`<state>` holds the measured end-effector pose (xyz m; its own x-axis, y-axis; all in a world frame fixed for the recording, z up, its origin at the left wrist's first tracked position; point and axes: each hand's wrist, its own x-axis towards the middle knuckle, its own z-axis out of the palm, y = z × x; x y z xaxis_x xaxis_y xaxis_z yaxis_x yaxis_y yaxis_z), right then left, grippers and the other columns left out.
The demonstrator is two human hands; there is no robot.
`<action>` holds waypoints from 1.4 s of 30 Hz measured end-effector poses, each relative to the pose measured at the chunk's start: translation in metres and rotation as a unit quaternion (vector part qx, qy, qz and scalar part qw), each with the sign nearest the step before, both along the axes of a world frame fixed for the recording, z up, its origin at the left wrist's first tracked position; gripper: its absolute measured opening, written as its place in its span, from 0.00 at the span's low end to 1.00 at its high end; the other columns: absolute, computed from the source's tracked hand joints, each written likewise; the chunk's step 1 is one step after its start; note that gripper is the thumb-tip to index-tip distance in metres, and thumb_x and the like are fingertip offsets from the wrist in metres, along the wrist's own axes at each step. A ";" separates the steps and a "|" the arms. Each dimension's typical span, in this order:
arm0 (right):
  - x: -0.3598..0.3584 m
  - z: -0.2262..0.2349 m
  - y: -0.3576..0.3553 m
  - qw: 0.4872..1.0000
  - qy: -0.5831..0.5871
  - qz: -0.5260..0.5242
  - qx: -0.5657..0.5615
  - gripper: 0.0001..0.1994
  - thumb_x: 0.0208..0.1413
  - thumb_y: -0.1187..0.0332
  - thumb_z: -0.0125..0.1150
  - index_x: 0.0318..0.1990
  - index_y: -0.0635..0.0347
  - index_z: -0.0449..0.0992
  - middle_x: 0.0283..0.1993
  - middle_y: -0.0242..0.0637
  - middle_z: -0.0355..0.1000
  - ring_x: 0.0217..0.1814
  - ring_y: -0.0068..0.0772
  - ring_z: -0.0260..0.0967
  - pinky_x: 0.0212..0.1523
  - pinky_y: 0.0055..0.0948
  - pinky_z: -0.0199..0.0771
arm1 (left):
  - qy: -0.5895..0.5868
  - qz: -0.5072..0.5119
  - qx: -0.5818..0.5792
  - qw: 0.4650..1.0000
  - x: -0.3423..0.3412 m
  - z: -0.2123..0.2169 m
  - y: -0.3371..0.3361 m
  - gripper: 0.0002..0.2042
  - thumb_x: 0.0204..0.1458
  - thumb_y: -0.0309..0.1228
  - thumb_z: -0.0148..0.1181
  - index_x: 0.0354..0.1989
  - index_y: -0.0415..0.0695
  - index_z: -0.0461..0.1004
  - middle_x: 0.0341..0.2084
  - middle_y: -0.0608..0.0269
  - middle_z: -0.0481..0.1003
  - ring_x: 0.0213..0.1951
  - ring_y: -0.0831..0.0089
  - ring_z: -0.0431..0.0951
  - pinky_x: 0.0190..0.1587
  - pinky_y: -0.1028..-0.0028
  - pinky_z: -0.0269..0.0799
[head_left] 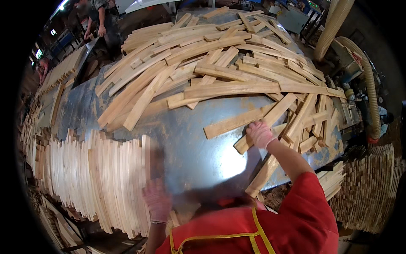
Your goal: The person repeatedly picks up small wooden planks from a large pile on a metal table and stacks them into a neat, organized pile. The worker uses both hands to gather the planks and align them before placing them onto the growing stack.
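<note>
My right hand (259, 134), in a pinkish work glove, is closed on a wooden slat (280, 110) at the near right edge of a loose heap. The slat slants away to the far right, and the end of another slat (242, 145) pokes out under the hand. My left hand (157, 200), gloved alike and slightly blurred, rests against the right end of a row of wooden slats (114, 178). Those slats stand packed side by side on the near left. Its fingers look stretched out, holding nothing that shows.
A large heap of slats (224, 86) covers the far part of the metal table (190, 131). Stacked wood (366, 190) stands at the right. Ribbed hoses (334, 29) hang at the far right. Another person (101, 21) stands at the far left.
</note>
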<state>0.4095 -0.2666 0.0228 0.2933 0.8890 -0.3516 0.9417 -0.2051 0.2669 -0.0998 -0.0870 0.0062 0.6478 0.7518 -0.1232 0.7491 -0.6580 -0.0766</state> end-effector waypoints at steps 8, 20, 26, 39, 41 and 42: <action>0.008 0.033 0.127 0.974 0.118 0.056 0.185 0.36 0.48 0.50 0.73 0.67 0.46 0.71 0.69 0.40 0.69 0.73 0.46 0.64 0.71 0.54 0.63 | -0.101 -0.131 -0.175 0.971 0.182 0.002 -0.053 0.46 0.47 0.52 0.74 0.74 0.46 0.65 0.70 0.52 0.65 0.71 0.50 0.62 0.74 0.51 0.55; 0.162 0.061 0.080 0.992 -0.012 -0.088 -0.095 0.45 0.44 0.48 0.77 0.73 0.44 0.67 0.61 0.42 0.78 0.65 0.50 0.75 0.63 0.46 0.75 | -0.192 0.258 -0.739 0.592 0.045 0.005 -0.062 0.40 0.54 0.44 0.77 0.74 0.40 0.68 0.56 0.57 0.81 0.54 0.65 0.81 0.59 0.64 0.76; 0.017 0.063 0.079 0.879 0.447 -0.162 0.034 0.40 0.58 0.45 0.68 0.74 0.56 0.67 0.58 0.51 0.80 0.62 0.47 0.77 0.62 0.41 0.76 | -0.238 0.160 -0.699 0.655 -0.032 -0.024 -0.115 0.26 0.62 0.38 0.69 0.66 0.38 0.76 0.53 0.54 0.84 0.56 0.67 0.82 0.58 0.66 0.76; -0.326 -0.037 0.156 0.785 0.567 -0.241 0.064 0.41 0.64 0.34 0.56 0.58 0.73 0.79 0.57 0.70 0.77 0.65 0.62 0.75 0.66 0.48 0.72 | -0.164 0.239 -0.270 0.918 -0.114 0.038 -0.083 0.20 0.57 0.32 0.69 0.58 0.46 0.77 0.45 0.54 0.81 0.42 0.50 0.80 0.47 0.60 0.78; -0.356 -0.038 0.177 0.794 0.575 -0.187 0.056 0.42 0.65 0.34 0.55 0.60 0.73 0.78 0.61 0.69 0.75 0.68 0.62 0.72 0.68 0.47 0.70 | -0.157 0.196 -0.136 0.958 -0.109 0.001 -0.075 0.25 0.55 0.36 0.70 0.61 0.46 0.74 0.50 0.53 0.79 0.50 0.50 0.78 0.54 0.54 0.74; -0.363 -0.036 0.187 0.797 0.579 -0.162 0.053 0.42 0.65 0.33 0.54 0.60 0.73 0.77 0.63 0.68 0.74 0.70 0.62 0.71 0.69 0.47 0.69 | -0.151 0.171 -0.070 0.971 -0.100 -0.001 -0.068 0.27 0.54 0.39 0.71 0.63 0.46 0.73 0.52 0.53 0.78 0.53 0.50 0.77 0.57 0.52 0.73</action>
